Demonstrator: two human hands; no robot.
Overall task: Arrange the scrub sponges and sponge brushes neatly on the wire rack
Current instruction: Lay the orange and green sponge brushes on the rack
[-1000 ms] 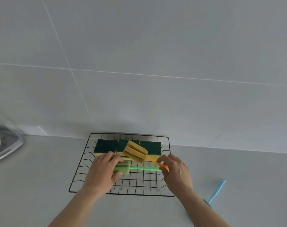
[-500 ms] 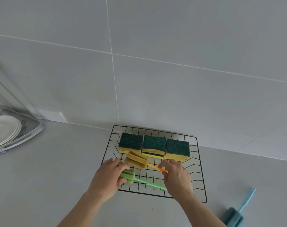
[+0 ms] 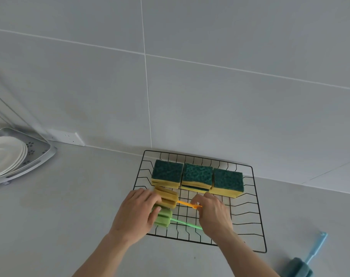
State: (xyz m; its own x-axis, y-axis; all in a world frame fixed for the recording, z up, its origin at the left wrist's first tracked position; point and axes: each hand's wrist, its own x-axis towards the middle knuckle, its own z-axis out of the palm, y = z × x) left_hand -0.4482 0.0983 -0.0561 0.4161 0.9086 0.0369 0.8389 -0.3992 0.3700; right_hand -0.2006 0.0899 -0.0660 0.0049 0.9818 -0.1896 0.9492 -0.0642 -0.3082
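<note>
A black wire rack (image 3: 258, 208) sits on the grey counter by the wall. Three stacks of green-and-yellow scrub sponges (image 3: 197, 177) line its back. In front of them lies an orange sponge brush (image 3: 167, 197), and a green sponge brush (image 3: 163, 217) lies parallel, nearer to me. My left hand (image 3: 137, 213) rests against both sponge heads at the rack's left side. My right hand (image 3: 213, 214) pinches the tip of the orange handle and covers the end of the green handle. A blue sponge brush (image 3: 304, 266) lies on the counter outside the rack, at the lower right.
A grey dish drainer (image 3: 37, 156) with white plates (image 3: 6, 152) stands at the far left. A white wall socket (image 3: 67, 135) sits low on the tiled wall behind the counter.
The orange brush has come down from a raised tilt to lie on the rack beside the green one. The view has swung left, so rack and blue brush sit further right.
</note>
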